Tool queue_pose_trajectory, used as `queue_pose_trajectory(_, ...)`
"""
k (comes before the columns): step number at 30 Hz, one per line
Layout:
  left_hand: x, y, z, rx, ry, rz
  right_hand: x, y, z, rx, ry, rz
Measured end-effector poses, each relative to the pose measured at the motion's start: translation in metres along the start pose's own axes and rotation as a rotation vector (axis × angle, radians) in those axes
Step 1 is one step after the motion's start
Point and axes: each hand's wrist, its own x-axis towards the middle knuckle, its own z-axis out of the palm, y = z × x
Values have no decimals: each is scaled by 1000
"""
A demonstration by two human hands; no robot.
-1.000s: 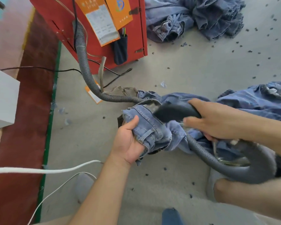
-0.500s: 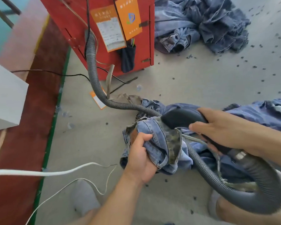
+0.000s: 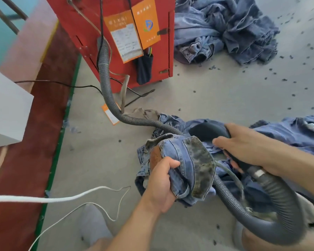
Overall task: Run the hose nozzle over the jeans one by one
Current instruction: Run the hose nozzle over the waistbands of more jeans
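Note:
My left hand (image 3: 160,182) grips the bunched waistband of a pair of blue jeans (image 3: 184,163), held up off the floor with its mottled inner band turned outward. My right hand (image 3: 243,147) holds the dark hose nozzle (image 3: 207,131), whose tip lies just behind the raised waistband. The grey ribbed hose (image 3: 105,77) runs from the red machine across the floor, loops under the jeans and curls round at lower right (image 3: 272,201) back to the nozzle. Whether the tip touches the denim is hidden.
A red machine (image 3: 116,24) with orange labels stands ahead. A heap of jeans (image 3: 225,29) lies behind it, more denim (image 3: 297,129) at right. A white cord (image 3: 62,198) crosses at lower left. A white box (image 3: 5,113) sits left. Dark scraps dot the grey floor.
The waistband has been turned further outward in my left hand, showing its mottled inner side. The view has shifted, so everything sits lower in frame. My right hand stays on the nozzle.

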Motion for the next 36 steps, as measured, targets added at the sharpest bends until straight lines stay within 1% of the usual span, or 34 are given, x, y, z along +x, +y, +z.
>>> queue_pose_trajectory(1,0,-4,-2,90,54,-5,7,5,-3,20,22,31)
queue_pose_trajectory(2,0,-5,-4,231,133,-6,11,10,-9,48,48,40)
queue_pose_trajectory(3,-1,-3,-5,404,202,9,14,13,-16,79,80,26)
queue_pose_trajectory(4,-2,-1,-4,555,223,10,15,15,-22,97,108,-6)
queue_pose_trajectory(7,-4,1,1,895,66,20,13,14,-23,22,186,-159)
queue_pose_trajectory(9,-2,-3,1,1059,29,77,13,9,-19,-46,190,-267)
queue_pose_trajectory(11,-1,-3,1,1134,31,62,13,1,-16,-74,145,-315)
queue_pose_trajectory(12,0,0,0,1124,44,13,12,-1,-14,-81,124,-322)
queue_pose_trajectory(13,1,4,-2,1066,61,-28,11,-2,-13,-88,106,-322)
queue_pose_trajectory(14,0,9,-4,945,83,-71,10,-2,-11,-100,83,-320)
queue_pose_trajectory(16,1,23,-13,545,84,-193,9,-2,-8,-158,47,-324)
queue_pose_trajectory(17,1,29,-19,331,50,-236,8,-1,-7,-185,39,-332)
queue_pose_trajectory(18,-1,37,-24,169,2,-254,9,0,-6,-204,37,-340)
queue_pose_trajectory(21,-5,51,-32,-110,-65,-193,9,1,-5,-256,51,-370)
queue_pose_trajectory(23,-5,55,-33,-153,-32,-99,8,-1,-6,-253,54,-392)
queue_pose_trajectory(26,-4,61,-34,32,-5,-26,3,-4,-9,-218,63,-447)
queue_pose_trajectory(28,-5,68,-35,130,-8,-28,0,-5,-10,-205,58,-488)
queue_pose_trajectory(31,-8,77,-35,50,-40,-69,-6,-6,-12,-200,18,-528)
queue_pose_trajectory(34,-4,79,-38,-33,20,1,-12,-6,-14,-219,0,-545)
queue_pose_trajectory(36,-1,82,-40,-27,44,62,-15,-5,-15,-220,8,-576)
